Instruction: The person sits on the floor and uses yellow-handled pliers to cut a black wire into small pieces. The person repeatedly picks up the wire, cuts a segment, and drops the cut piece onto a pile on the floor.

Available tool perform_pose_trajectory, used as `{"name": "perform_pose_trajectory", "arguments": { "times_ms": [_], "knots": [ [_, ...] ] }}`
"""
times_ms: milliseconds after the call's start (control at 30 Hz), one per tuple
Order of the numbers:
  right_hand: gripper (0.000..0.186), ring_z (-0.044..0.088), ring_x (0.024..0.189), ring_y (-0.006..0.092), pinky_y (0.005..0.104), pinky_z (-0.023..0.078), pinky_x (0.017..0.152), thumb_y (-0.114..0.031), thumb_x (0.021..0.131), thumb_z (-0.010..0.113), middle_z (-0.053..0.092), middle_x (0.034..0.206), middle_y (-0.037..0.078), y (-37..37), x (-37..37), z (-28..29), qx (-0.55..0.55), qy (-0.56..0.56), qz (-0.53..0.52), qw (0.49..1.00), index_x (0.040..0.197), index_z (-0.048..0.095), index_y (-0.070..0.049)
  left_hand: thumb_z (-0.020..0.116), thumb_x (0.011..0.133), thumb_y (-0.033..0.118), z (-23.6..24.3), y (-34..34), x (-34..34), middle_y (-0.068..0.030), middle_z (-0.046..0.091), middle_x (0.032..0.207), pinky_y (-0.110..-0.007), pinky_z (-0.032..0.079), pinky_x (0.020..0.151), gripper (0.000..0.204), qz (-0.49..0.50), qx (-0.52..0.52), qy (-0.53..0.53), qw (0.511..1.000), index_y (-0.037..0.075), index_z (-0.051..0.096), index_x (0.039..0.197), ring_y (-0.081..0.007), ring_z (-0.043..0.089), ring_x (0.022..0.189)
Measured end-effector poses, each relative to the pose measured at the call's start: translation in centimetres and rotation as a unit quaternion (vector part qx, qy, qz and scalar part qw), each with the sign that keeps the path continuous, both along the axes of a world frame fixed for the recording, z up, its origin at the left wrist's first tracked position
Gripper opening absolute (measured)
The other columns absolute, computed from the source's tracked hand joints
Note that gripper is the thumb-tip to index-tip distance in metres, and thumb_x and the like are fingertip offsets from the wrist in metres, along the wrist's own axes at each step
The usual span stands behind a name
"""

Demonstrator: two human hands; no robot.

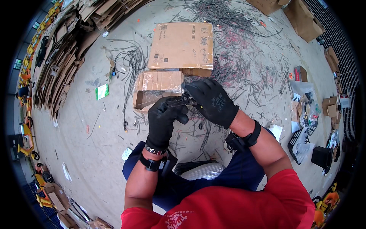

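- Nearest the camera sits a person in a red shirt [228,206] and blue trousers, knees apart over a concrete floor [95,152].
- The left hand [164,120], in a black glove, has its grip closed around a small dark tool [182,101], held above the knees.
- The right hand [213,101], also gloved, pinches the tool's other end; the two hands touch.
- Just beyond lies a small taped box [158,87].
- Behind it lies a large flat cardboard box [181,45].
- Cut black cable pieces [244,65] litter the floor farther out.
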State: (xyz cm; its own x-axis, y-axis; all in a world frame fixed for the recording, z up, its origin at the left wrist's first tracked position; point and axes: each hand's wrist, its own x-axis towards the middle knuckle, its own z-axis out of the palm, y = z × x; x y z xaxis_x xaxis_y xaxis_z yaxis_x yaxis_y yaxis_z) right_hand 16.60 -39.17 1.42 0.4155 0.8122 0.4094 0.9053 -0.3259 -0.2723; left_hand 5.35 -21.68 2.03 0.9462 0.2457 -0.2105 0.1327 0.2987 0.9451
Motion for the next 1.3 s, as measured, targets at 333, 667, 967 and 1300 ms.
{"name": "perform_pose_trajectory", "arguments": {
  "times_ms": [333,667,967,1300],
  "knots": [
    [0.05,0.06,0.1,0.031,0.0436,0.047,0.088,-0.013,0.084,0.061,0.06,0.108,0.013,-0.2,-0.1,0.2,-0.027,0.012,-0.01,1.0,0.133,0.053,-0.005,0.061,0.093,0.021,0.2,-0.2,0.0,-0.0114,0.069,0.08,-0.027,0.05,0.056,0.027,0.006,-0.008,0.015,1.0,-0.004,0.066,0.1,-0.0171,0.064,0.06],
    [0.036,0.067,0.087,0.0347,0.044,0.054,0.074,-0.026,0.091,0.064,0.066,0.097,0.017,-0.3,-0.2,0.2,0.012,0.173,0.003,0.985,0.121,0.062,-0.005,0.061,0.094,0.018,-0.3,-0.3,-0.2,-0.0063,0.061,0.068,-0.024,0.042,0.047,0.02,0.027,-0.012,0.012,0.999,-0.002,0.063,0.095,-0.0118,0.055,0.051],
    [0.035,0.068,0.092,0.0369,0.0426,0.054,0.081,-0.029,0.093,0.063,0.069,0.102,0.02,-0.2,-0.6,0.6,0.027,0.334,0.039,0.941,0.118,0.064,-0.004,0.062,0.093,0.016,1.6,-0.8,-0.3,0.0014,0.05,0.057,-0.022,0.03,0.043,0.017,0.059,0.015,0.03,0.998,0.0,0.064,0.086,-0.0053,0.042,0.045],
    [0.03,0.068,0.086,0.0358,0.0413,0.053,0.077,-0.024,0.092,0.063,0.069,0.093,0.02,0.0,-0.5,2.1,0.019,0.444,0.053,0.894,0.115,0.064,-0.004,0.063,0.092,0.014,1.4,-0.6,-0.5,0.0025,0.053,0.06,-0.021,0.033,0.045,0.016,0.057,0.026,0.009,0.998,0.0,0.065,0.085,-0.0045,0.045,0.048]
  ]
}}
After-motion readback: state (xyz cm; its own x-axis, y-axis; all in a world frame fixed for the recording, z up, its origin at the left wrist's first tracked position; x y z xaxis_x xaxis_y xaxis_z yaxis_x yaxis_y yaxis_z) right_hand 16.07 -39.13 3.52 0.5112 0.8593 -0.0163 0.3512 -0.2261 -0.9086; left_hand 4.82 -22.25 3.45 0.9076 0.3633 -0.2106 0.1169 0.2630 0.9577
